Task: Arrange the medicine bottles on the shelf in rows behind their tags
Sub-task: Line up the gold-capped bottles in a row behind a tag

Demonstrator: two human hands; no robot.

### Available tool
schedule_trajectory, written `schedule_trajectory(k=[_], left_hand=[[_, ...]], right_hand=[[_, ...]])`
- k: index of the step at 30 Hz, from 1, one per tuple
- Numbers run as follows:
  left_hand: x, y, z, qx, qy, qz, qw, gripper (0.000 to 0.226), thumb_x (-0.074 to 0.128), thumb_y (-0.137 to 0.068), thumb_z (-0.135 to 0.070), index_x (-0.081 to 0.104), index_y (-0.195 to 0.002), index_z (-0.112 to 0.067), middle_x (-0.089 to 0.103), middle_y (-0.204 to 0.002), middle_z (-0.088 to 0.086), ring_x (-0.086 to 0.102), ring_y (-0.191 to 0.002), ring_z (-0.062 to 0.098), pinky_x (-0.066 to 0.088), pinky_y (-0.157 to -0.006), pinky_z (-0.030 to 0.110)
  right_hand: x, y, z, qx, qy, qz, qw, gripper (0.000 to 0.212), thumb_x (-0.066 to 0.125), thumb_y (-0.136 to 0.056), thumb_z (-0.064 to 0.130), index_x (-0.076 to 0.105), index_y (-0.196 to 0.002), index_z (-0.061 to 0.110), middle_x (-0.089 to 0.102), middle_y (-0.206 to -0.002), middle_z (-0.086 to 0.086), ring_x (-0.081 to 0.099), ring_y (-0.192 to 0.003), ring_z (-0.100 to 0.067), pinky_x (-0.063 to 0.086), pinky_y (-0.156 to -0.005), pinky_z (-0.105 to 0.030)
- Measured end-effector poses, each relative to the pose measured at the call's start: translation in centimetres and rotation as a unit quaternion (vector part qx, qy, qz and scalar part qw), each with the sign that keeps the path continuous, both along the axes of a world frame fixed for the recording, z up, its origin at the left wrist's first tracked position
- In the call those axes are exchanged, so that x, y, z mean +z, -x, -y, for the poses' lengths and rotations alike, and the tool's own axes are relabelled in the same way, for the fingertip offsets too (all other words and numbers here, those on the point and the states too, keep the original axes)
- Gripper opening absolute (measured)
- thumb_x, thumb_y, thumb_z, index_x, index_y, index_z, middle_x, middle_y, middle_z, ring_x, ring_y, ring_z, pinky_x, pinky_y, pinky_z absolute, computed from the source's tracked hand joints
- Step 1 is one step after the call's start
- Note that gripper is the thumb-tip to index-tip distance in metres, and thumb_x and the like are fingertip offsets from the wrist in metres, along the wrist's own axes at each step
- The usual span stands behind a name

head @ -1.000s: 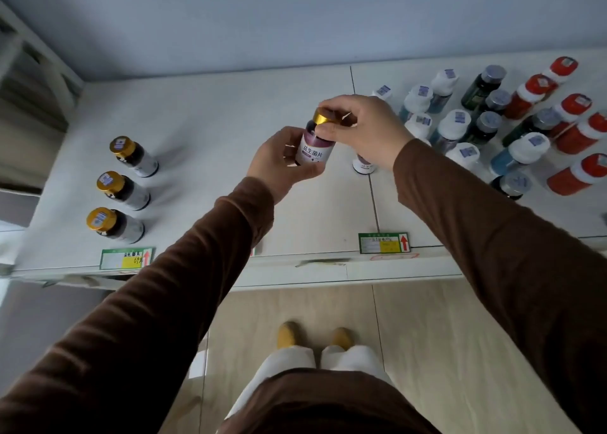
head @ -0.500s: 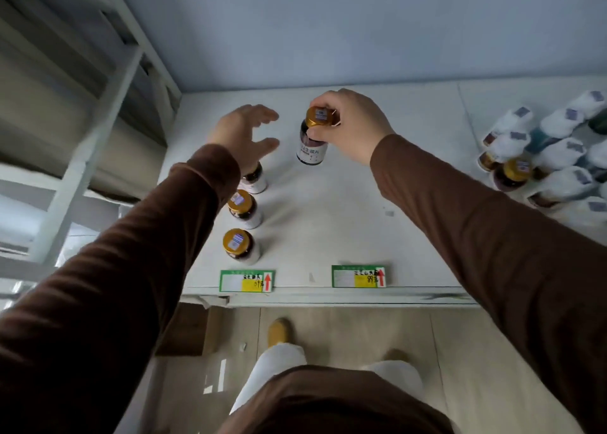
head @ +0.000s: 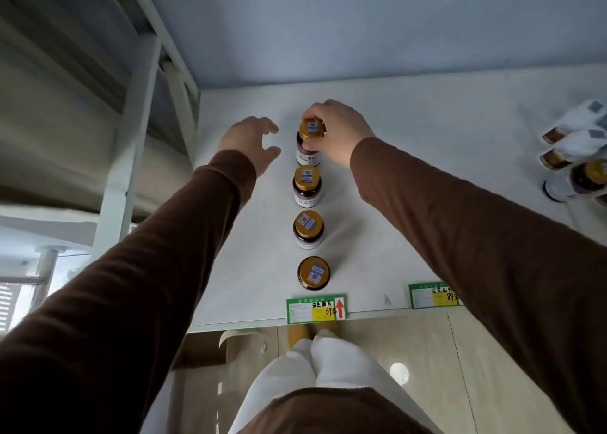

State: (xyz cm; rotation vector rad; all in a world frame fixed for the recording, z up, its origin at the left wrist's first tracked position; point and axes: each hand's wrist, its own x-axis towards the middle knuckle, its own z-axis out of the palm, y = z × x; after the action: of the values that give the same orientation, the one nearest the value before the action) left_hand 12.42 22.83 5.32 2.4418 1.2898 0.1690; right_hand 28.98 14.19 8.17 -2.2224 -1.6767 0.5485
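The right hand (head: 338,131) pinches the gold cap of the 4th gold-capped bottle (head: 309,143), farthest back on the white shelf (head: 410,171) in 1 row of 4 behind the green tag (head: 316,309). The left hand (head: 251,141) hovers just left of that bottle, fingers spread, holding nothing.

Both brown-sleeved arms reached forward; the right hand (head: 338,131) curled its fingers around something at its fingertips, the left hand (head: 249,141) hovered beside it, fingers loosely spread

A pharmacy shop: medicine bottles (head: 307,186) lined on a white shelf (head: 410,177) behind handwritten price tags (head: 316,309).
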Motion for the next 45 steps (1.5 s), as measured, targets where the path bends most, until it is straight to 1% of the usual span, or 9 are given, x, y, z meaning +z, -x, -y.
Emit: schedule_trajectory(k=[10, 16, 21, 24, 28, 31, 36, 42, 45], left_hand=[[-1.0, -0.3, -0.4, 0.015, 0.009, 0.0, 1.0, 0.036, 0.065, -0.087, -0.032, 0.057, -0.121, -0.025, 0.061, -0.122, 0.001, 0.057, -0.11, 0.022, 0.045, -0.089, 0.033], [0.4, 0.0, -0.1, 0.012, 0.009, 0.005, 1.0, 0.036, 0.064, -0.087, -0.032, 0.057, -0.122, -0.024, 0.06, -0.123, 0.002, 0.055, -0.111, 0.023, 0.046, -0.092, 0.036], [3.9, -1.5, 1.6, -0.028, -0.043, 0.058, 0.997, 0.032, 0.064, -0.087, -0.03, 0.06, -0.118, -0.024, 0.061, -0.119, 0.002, 0.056, -0.108, 0.023, 0.042, -0.086, 0.032], [5.9, -3.9, 3.9, -0.062, -0.049, 0.076, 0.994, 0.032, 0.066, -0.085, -0.031, 0.062, -0.116, -0.025, 0.062, -0.117, 0.002, 0.056, -0.108, 0.023, 0.037, -0.083, 0.028], [7.1, -7.8, 7.7, -0.118, -0.042, 0.06, 0.99, 0.034, 0.066, -0.085, -0.034, 0.062, -0.118, -0.024, 0.061, -0.116, 0.002, 0.056, -0.108, 0.022, 0.037, -0.085, 0.028], [7.0, -10.9, 11.1, -0.136, -0.017, 0.057, 0.989, 0.034, 0.068, -0.083, -0.033, 0.063, -0.116, -0.024, 0.061, -0.115, 0.001, 0.057, -0.108, 0.021, 0.041, -0.089, 0.03], [5.4, -17.2, 18.2, -0.154, 0.014, 0.062, 0.986, 0.033, 0.069, -0.082, -0.032, 0.064, -0.114, -0.023, 0.063, -0.113, 0.001, 0.059, -0.105, 0.019, 0.042, -0.088, 0.029], [3.3, -25.3, 26.3, -0.115, 0.071, 0.105, 0.985, 0.035, 0.072, -0.081, -0.03, 0.064, -0.114, -0.024, 0.063, -0.115, -0.004, 0.059, -0.103, 0.014, 0.045, -0.089, 0.028], [2.0, -28.5, 29.0, -0.09, 0.091, 0.124, 0.984, 0.038, 0.073, -0.079, -0.029, 0.063, -0.116, -0.023, 0.063, -0.115, -0.004, 0.058, -0.099, 0.012, 0.043, -0.086, 0.025]], right_hand=[[-1.5, 0.8, -0.6, 0.018, -0.003, 0.003, 1.0, 0.044, 0.071, -0.083, 0.028, 0.057, -0.124, 0.022, 0.055, -0.117, -0.005, 0.054, -0.107, -0.025, 0.043, -0.086, -0.031], [-0.6, 0.4, 0.7, -0.003, -0.009, -0.048, 0.999, 0.061, 0.072, -0.083, 0.033, 0.048, -0.138, 0.023, 0.052, -0.128, -0.004, 0.052, -0.115, -0.022, 0.046, -0.096, -0.034], [1.2, -1.9, 4.6, -0.064, -0.065, -0.07, 0.993, 0.044, 0.067, -0.089, 0.03, 0.056, -0.13, 0.02, 0.056, -0.121, -0.003, 0.056, -0.105, -0.017, 0.047, -0.092, -0.03], [2.1, -3.6, 8.1, -0.092, -0.082, -0.07, 0.99, 0.04, 0.068, -0.088, 0.03, 0.059, -0.126, 0.021, 0.057, -0.117, -0.002, 0.056, -0.102, -0.017, 0.048, -0.091, -0.031], [3.0, -6.4, 13.4, -0.127, -0.091, -0.057, 0.986, 0.035, 0.067, -0.088, 0.032, 0.061, -0.121, 0.023, 0.058, -0.114, 0.001, 0.057, -0.101, -0.016, 0.048, -0.092, -0.031], [3.2, -9.0, 17.7, -0.144, -0.086, -0.045, 0.985, 0.032, 0.066, -0.089, 0.034, 0.063, -0.119, 0.024, 0.058, -0.111, 0.003, 0.056, -0.1, -0.014, 0.049, -0.092, -0.032], [2.7, -14.8, 25.1, -0.157, -0.087, -0.034, 0.983, 0.029, 0.065, -0.089, 0.032, 0.064, -0.116, 0.021, 0.059, -0.11, 0.0, 0.057, -0.098, -0.018, 0.048, -0.089, -0.033], [2.3, -23.2, 32.7, -0.142, -0.087, -0.029, 0.986, 0.029, 0.064, -0.09, 0.026, 0.063, -0.118, 0.018, 0.061, -0.11, -0.002, 0.057, -0.095, -0.017, 0.048, -0.087, -0.034], [2.4, -27.1, 34.8, -0.15, -0.083, -0.009, 0.985, 0.03, 0.059, -0.092, 0.018, 0.06, -0.122, 0.016, 0.061, -0.118, -0.008, 0.059, -0.103, -0.024, 0.047, -0.092, -0.038]])
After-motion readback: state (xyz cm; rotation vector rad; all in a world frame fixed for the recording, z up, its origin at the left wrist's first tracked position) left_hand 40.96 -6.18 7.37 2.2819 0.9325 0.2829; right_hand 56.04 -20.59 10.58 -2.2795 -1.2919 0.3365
